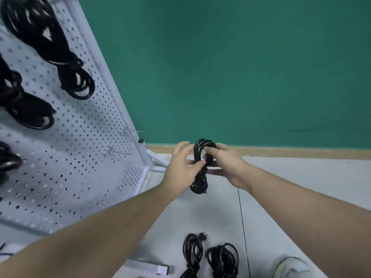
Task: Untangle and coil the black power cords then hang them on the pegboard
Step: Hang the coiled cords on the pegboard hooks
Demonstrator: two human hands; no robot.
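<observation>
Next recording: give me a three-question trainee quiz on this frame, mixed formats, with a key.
1. True or false: both hands, left and right, hold the coiled cord.
2. How many coiled cords lie on the floor near the shoe?
3. Where are the empty hooks? A) top of the pegboard B) its lower right part C) on the green wall

Key: 1 true; 2 two, the left floor cord and the right floor cord; 3 B.

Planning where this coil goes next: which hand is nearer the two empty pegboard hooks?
Left. The left hand grips the coiled cord on the side facing the empty hooks; the right hand holds its far side.
</observation>
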